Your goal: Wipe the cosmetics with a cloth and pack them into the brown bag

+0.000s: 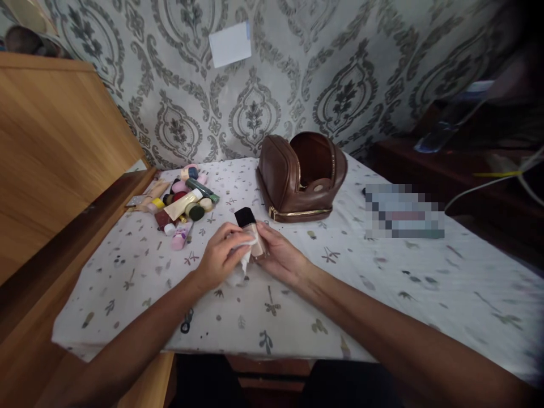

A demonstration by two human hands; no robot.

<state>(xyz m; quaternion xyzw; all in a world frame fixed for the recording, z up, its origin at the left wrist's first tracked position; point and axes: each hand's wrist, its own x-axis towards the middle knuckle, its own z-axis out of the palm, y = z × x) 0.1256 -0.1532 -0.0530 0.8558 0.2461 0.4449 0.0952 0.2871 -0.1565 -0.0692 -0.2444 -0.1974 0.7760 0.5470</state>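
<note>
Near the middle of the table, my right hand holds a beige bottle with a square black cap, tilted to the left. My left hand is closed on a white tissue, which touches the bottle's side. Just behind my hands stands a brown leather bag, its top unzipped and gaping. A heap of cosmetics lies to the left, with a cream tube, a dark green tube and a pink-and-purple tube.
The table has a white patterned cloth. At its right lies a pixelated flat object. A wooden panel borders the left side. Farther right, a clear bottle and a white cable rest on dark furniture.
</note>
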